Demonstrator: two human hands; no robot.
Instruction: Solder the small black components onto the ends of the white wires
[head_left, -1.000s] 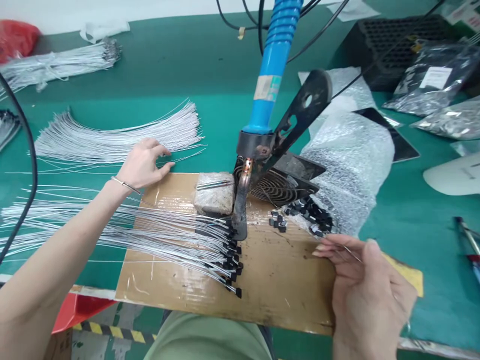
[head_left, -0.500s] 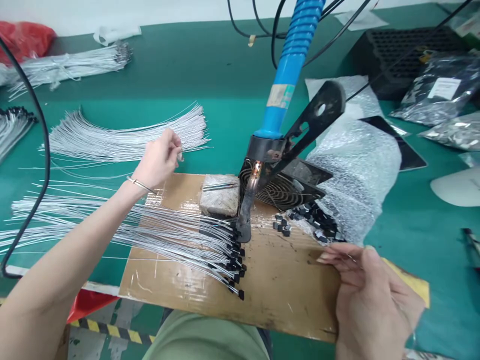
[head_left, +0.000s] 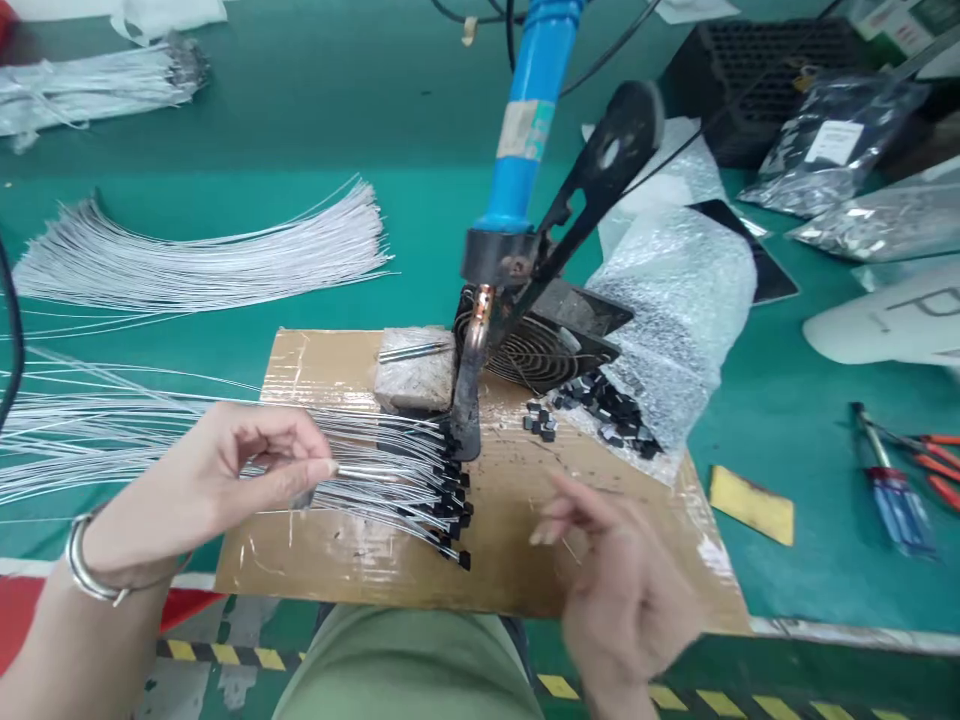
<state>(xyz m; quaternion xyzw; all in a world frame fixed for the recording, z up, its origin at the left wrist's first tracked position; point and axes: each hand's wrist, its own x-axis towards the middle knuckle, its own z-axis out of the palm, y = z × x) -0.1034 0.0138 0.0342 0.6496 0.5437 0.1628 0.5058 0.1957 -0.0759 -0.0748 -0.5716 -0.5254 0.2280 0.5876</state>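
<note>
My left hand (head_left: 255, 465) is closed in a pinch over the bundle of white wires with black connectors (head_left: 397, 475); a thin white wire (head_left: 346, 470) shows at its fingertips. Those wires lie across the cardboard (head_left: 510, 560), connector ends to the right. Over the cardboard's right part, my right hand (head_left: 622, 570) is half curled and blurred, a thin silvery wire (head_left: 574, 546) faintly showing by its fingers. Between the hands and farther back, a blue-handled soldering iron (head_left: 517, 150) sits in a black stand, tip pointing down beside the connectors.
Small black connectors (head_left: 611, 405) lie loose beside bubble wrap (head_left: 675, 290). Farther left is a fanned bundle of white wires (head_left: 210, 255). A whitish block (head_left: 415, 370) bears metal tips. At right are a yellow sponge (head_left: 750, 503), a screwdriver (head_left: 896, 490) and red-handled pliers (head_left: 941, 465).
My left hand has come from the fanned wire bundle down over the wires with connectors. My right hand has moved left over the cardboard. The view has shifted.
</note>
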